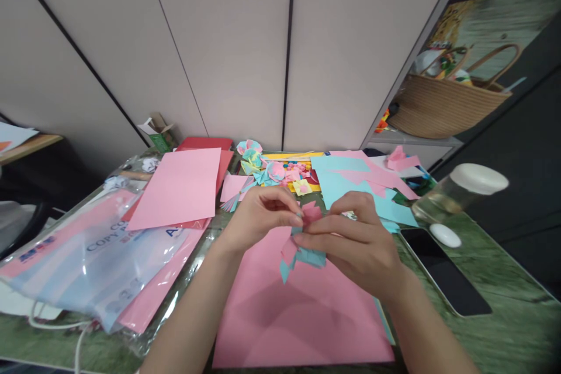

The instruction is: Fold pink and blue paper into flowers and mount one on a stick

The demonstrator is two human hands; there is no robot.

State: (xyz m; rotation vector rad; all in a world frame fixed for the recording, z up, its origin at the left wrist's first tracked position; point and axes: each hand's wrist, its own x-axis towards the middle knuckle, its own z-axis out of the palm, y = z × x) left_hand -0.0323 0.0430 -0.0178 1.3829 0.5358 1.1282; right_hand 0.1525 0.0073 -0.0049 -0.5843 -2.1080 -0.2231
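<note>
Both hands meet over a large pink paper sheet (298,315). Between them is a pink and light-blue paper flower (310,256) with folded, uneven petals. My left hand (263,213) pinches its upper left edge between thumb and index finger. From the right side, the fingers of my right hand (362,242) close around the flower and cover part of it. Just behind lie finished-looking paper flowers (276,171) in pink, blue and yellow, and a tray of small coloured pompoms (300,169).
To the left, pink sheets (179,187) overlap a plastic copy-paper bag (105,257). Cut blue paper (346,181) lies back right. A phone (445,272), a small white oval object (445,235) and a lidded clear cup (456,193) stand or lie at right. A cabinet wall (228,52) rises behind.
</note>
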